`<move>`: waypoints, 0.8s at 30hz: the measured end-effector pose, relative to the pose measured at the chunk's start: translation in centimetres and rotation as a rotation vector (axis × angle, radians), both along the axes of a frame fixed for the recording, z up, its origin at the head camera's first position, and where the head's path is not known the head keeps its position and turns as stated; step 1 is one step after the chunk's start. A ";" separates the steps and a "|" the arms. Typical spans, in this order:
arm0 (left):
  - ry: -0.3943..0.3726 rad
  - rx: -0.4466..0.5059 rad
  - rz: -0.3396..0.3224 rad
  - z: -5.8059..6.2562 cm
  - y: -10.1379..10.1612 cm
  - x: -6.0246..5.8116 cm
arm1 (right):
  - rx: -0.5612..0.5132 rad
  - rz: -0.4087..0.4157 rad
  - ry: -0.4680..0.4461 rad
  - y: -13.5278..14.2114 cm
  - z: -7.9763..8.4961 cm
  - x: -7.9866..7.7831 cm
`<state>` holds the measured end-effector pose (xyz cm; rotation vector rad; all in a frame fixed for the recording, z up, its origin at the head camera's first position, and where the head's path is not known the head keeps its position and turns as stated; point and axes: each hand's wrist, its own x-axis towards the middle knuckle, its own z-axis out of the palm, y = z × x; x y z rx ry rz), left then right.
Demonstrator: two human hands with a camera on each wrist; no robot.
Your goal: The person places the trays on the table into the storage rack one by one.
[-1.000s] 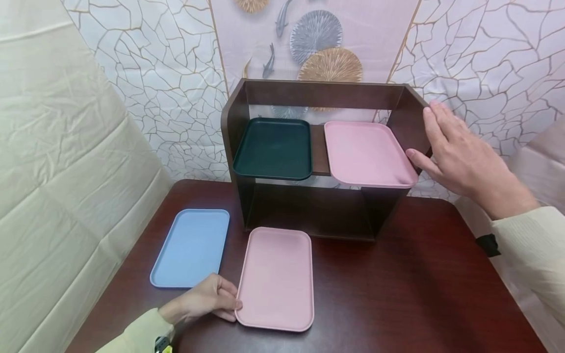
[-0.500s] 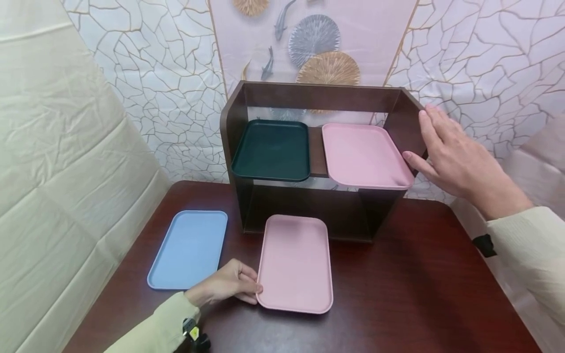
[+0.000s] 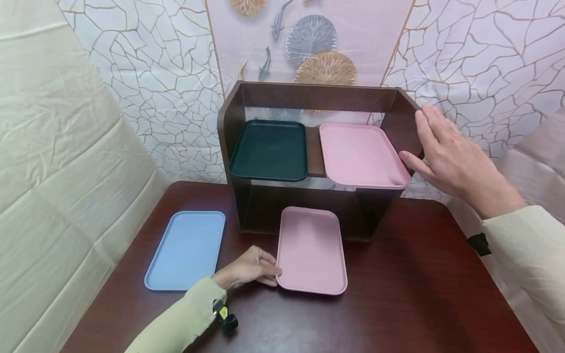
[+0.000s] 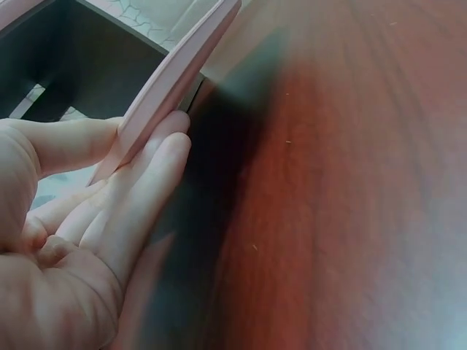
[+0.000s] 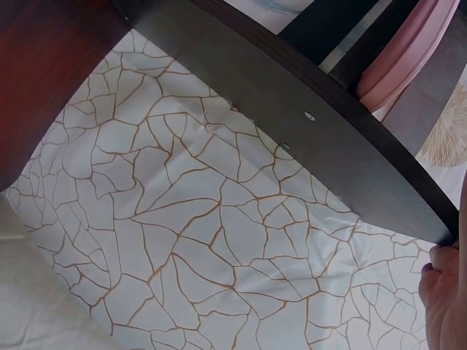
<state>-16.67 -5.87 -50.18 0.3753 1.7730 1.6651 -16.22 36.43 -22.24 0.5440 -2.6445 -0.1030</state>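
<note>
My left hand [image 3: 253, 267] pinches the left edge of a pink tray [image 3: 311, 252], thumb on top and fingers beneath. In the left wrist view the same pink tray [image 4: 171, 84] tilts up from the tabletop, with dark shadow below it. Its far end overlaps the lower level of a dark brown two-level shelf [image 3: 315, 135]. My right hand [image 3: 461, 159] holds the front edge of the shelf's right side panel; in the right wrist view, bent fingers [image 5: 444, 281] lie at the panel's outer side. On the upper level lie a dark green tray [image 3: 270, 149] and another pink tray [image 3: 363, 156].
A light blue tray [image 3: 186, 250] lies on the reddish-brown table [image 3: 406, 294], left of the shelf. Pale cloth [image 3: 66, 171] hangs along the left side. A patterned backdrop [image 3: 154, 73] stands right behind the shelf.
My left hand has moved the pink tray forward and to the right, towards the shelf's lower level. My right hand keeps its place on the side panel.
</note>
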 end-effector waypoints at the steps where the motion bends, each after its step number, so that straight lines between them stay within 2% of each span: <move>1: 0.006 0.000 0.002 -0.1 0.4 -0.2 | 0.000 -0.002 0.000 0.1 0.0 0.0; 8: 0.023 -0.002 0.003 -0.5 3.1 -2.2 | -0.008 -0.010 -0.001 0.3 -0.2 0.3; 19: 0.008 -0.025 0.063 0.7 6.4 -5.9 | 0.005 -0.024 -0.020 -0.1 0.2 0.0; 24: 0.017 -0.065 0.082 0.8 8.3 -7.0 | 0.004 -0.021 -0.007 0.0 0.2 0.1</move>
